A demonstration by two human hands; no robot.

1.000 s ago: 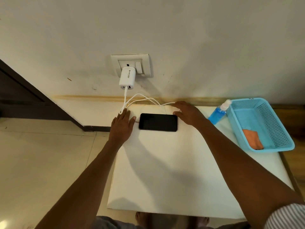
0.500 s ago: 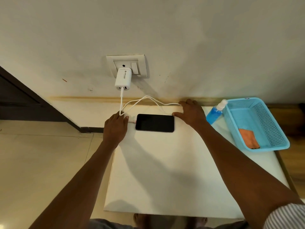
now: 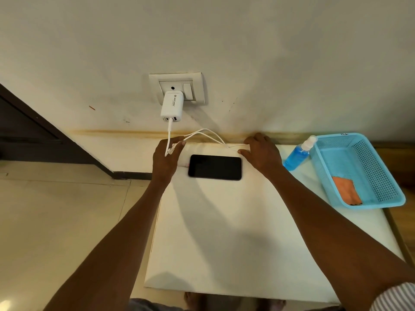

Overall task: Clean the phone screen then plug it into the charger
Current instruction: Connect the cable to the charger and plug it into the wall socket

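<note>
Phone (image 3: 215, 167) lying flat, screen up, at desk (image 3: 224, 232) rear. My left grip (image 3: 167, 153) pinching charger cable (image 3: 168, 140) beside phone's left end; my right grip (image 3: 261, 153) resting relaxed, fingers on slack cable. Plugging step apparently finishing; next, checking connector seating.

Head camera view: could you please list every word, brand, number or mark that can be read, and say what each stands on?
"LAPCARE" runs lengthwise on the front of the white wall charger.
A smaller line of print beside it on the charger is too small to read.
A dark handwritten mark on the far rim of the blue basket is too small to read with certainty.
No text shows on the phone or the spray bottle.
</note>
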